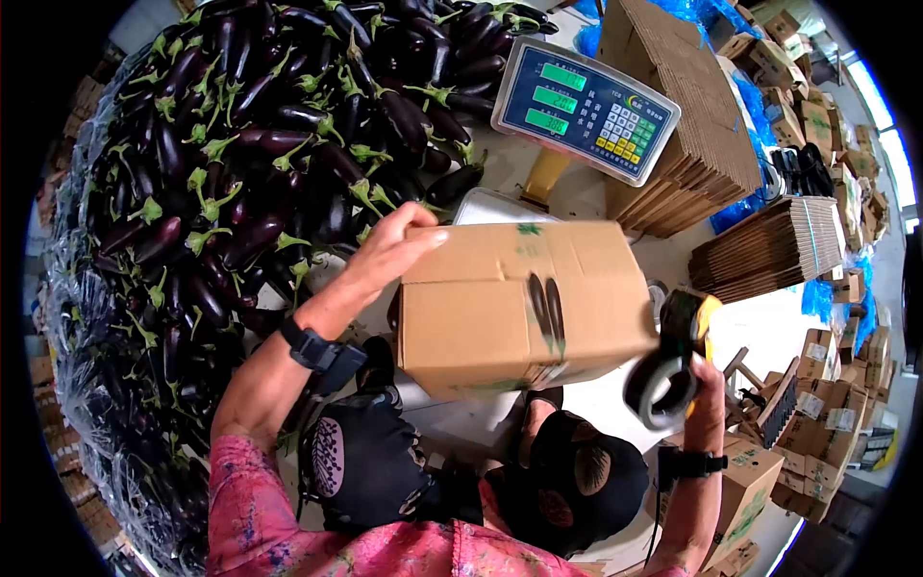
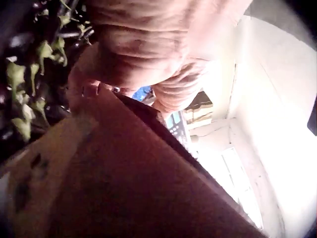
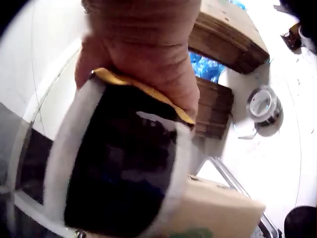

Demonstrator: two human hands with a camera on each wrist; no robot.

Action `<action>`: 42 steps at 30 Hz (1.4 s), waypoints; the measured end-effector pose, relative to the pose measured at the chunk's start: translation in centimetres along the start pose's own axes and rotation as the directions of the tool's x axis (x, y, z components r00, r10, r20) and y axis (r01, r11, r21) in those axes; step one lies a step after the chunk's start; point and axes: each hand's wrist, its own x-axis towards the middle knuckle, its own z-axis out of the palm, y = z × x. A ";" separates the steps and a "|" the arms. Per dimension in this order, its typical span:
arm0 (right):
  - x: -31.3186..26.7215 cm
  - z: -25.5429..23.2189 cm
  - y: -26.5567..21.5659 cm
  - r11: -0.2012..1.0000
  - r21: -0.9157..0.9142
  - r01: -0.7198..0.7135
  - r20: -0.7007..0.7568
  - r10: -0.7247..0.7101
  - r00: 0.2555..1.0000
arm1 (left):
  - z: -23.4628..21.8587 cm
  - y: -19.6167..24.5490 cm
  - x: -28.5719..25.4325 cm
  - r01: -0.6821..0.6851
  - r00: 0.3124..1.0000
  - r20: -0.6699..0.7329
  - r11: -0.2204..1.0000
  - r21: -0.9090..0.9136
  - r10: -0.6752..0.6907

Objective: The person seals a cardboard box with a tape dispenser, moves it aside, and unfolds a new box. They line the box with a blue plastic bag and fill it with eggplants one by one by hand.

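Note:
A closed cardboard box [image 1: 471,308] with a printed eggplant picture sits tilted before the person, over the metal scale platform [image 1: 486,207]. My left hand [image 1: 389,255] grips its far left corner, thumb on the top face. In the left wrist view, the left hand's fingers [image 2: 89,89] bend over the box edge [image 2: 129,163]. To the right of the box, my right hand [image 1: 709,385] holds a tape dispenser [image 1: 685,322] by its yellow part. The dispenser's dark tape roll [image 1: 636,392] hangs close to the box's right end and fills much of the right wrist view.
A big heap of eggplants [image 1: 250,192] covers the left side. Behind the box stands the scale's display [image 1: 577,106]. Flattened cartons [image 1: 673,125] are stacked at the back right, with a smaller carton stack [image 1: 769,245] nearer. A loose tape roll [image 3: 265,106] lies on the floor.

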 end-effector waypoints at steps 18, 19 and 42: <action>-5.1 -7.8 2.1 0.994 -0.104 -0.019 -0.232 -0.006 0.973 | 5.9 -24.7 -2.7 0.318 0.928 -0.278 0.915 0.250 -0.246; -4.7 -7.9 2.0 0.995 -0.100 -0.024 -0.205 0.003 0.979 | 5.7 -25.1 -2.6 0.314 0.925 -0.286 0.925 0.212 -0.248; -2.5 2.6 -1.0 0.979 -0.201 0.037 -0.137 -0.066 0.988 | -3.9 -15.8 -12.4 0.044 0.832 -0.384 0.642 0.766 0.401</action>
